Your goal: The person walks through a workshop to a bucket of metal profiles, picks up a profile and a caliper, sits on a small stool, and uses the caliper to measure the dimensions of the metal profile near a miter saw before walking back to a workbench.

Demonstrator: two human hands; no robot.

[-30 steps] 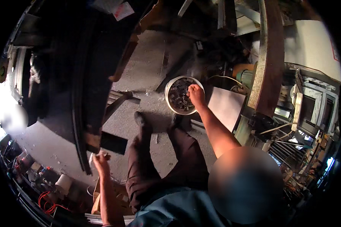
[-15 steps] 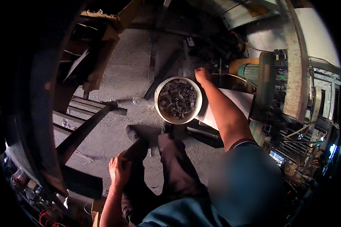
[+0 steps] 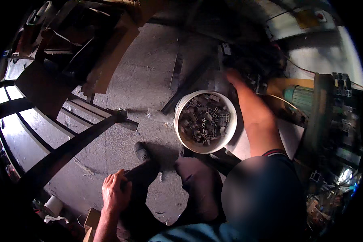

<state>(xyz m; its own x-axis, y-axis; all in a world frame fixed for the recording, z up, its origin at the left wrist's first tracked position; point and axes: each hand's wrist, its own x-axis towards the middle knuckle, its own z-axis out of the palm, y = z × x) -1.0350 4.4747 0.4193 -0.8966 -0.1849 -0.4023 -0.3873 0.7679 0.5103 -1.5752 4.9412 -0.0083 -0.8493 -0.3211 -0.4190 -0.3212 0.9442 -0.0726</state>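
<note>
My left hand (image 3: pixel 116 191) rests over my left knee, fingers draped loosely on the dark trousers; nothing shows in it. The right arm stretches forward past a white bucket (image 3: pixel 179 134). Beyond the bucket's far right rim is my right hand (image 3: pixel 232 76), dim and smeared, so its fingers and anything in them cannot be made out. Inside the bucket lie many small grey metal profile pieces (image 3: pixel 205 119), cut short with notched cross-sections. Dark clutter (image 3: pixel 254 60) surrounds the reaching hand.
A pale board (image 3: pixel 288 135) lies under the right forearm, near a green motor (image 3: pixel 302 96). Dark metal bars (image 3: pixel 74 143) form a rack at left, below a brown cardboard box (image 3: pixel 111 56). A long dark bar (image 3: pixel 185 86) lies on the floor behind the bucket.
The view has shifted, so the bucket and motor sit farther right in the picture. My right hand remains stretched beyond the bucket, now more blurred. The left hand stays on the knee.
</note>
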